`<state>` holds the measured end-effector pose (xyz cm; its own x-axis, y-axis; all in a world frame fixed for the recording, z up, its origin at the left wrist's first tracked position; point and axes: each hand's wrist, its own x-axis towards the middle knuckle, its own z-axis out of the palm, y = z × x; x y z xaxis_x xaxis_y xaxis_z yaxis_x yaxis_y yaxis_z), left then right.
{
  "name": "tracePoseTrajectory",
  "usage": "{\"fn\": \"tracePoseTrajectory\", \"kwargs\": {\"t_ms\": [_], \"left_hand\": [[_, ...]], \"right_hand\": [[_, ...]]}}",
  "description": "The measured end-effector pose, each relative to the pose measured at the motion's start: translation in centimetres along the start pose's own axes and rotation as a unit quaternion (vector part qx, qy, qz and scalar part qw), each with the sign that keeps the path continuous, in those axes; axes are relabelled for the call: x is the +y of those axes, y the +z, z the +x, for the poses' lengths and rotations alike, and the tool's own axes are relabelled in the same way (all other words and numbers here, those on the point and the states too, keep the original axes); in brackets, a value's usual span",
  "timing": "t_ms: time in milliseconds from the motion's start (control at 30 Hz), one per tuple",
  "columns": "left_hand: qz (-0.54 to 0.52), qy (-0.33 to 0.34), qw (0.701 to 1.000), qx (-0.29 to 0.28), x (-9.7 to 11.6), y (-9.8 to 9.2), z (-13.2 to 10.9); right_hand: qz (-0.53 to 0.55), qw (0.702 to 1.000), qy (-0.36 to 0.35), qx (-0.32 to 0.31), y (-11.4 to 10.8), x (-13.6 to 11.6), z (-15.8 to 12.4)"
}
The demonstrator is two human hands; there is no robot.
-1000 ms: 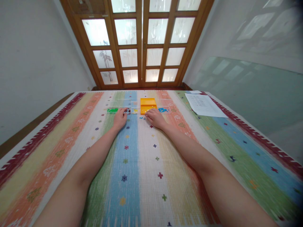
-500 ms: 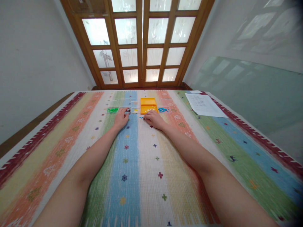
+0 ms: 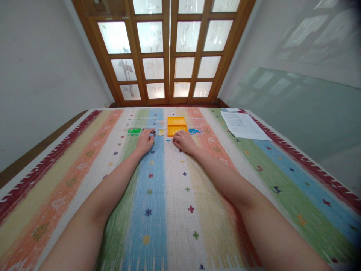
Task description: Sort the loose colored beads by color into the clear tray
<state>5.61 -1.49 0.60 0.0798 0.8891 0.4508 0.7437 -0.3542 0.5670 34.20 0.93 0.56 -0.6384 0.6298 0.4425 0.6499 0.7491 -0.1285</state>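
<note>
My left hand [image 3: 144, 141] lies at a small clear box holding dark beads [image 3: 153, 131], its thumb apart from the fingers and nothing visible in them. My right hand [image 3: 184, 141] rests on the cloth at the front edge of an open orange box [image 3: 177, 121], fingers loosely bent and covering part of that edge. White pieces [image 3: 182, 129] lie inside the orange box. A tiny blue piece [image 3: 168, 140] sits on the cloth just left of my right fingertips, apart from them.
Clear lidded boxes flank the orange one, with green pieces [image 3: 134, 131] at far left, yellow pieces [image 3: 161, 132] beside it, and blue pieces [image 3: 194, 131] to the right. A printed sheet [image 3: 244, 125] lies at the back right of the striped tablecloth [image 3: 158, 233].
My right hand has drawn slightly to the right, away from the small blue piece, which stays on the cloth. My left hand has barely shifted.
</note>
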Motion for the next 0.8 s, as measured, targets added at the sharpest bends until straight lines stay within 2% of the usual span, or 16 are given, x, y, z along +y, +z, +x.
{"fn": "tracePoseTrajectory", "kwargs": {"t_ms": [167,300,400,500,667,800], "left_hand": [[0.001,-0.004,1.0,-0.001,0.1,0.0,0.0],[-0.001,-0.008,1.0,-0.003,0.1,0.0,0.0],[-0.001,-0.01,1.0,-0.006,0.1,0.1,0.0],[-0.002,-0.005,1.0,-0.006,0.0,0.1,0.0],[-0.001,0.004,1.0,-0.003,-0.1,0.2,0.0],[0.001,0.003,1.0,-0.005,-0.1,0.2,0.0]], "right_hand": [[0.006,1.0,0.006,0.009,-0.2,-0.2,0.0],[0.016,0.998,0.024,0.056,-0.4,0.1,0.1],[0.022,0.989,0.086,0.119,-0.7,1.4,0.0],[0.019,0.968,0.184,0.171,-1.0,3.5,-0.4],[0.011,0.933,0.299,0.2,-1.2,6.5,-1.1],[0.01,0.919,0.33,0.217,-0.9,7.3,-1.3]]}}
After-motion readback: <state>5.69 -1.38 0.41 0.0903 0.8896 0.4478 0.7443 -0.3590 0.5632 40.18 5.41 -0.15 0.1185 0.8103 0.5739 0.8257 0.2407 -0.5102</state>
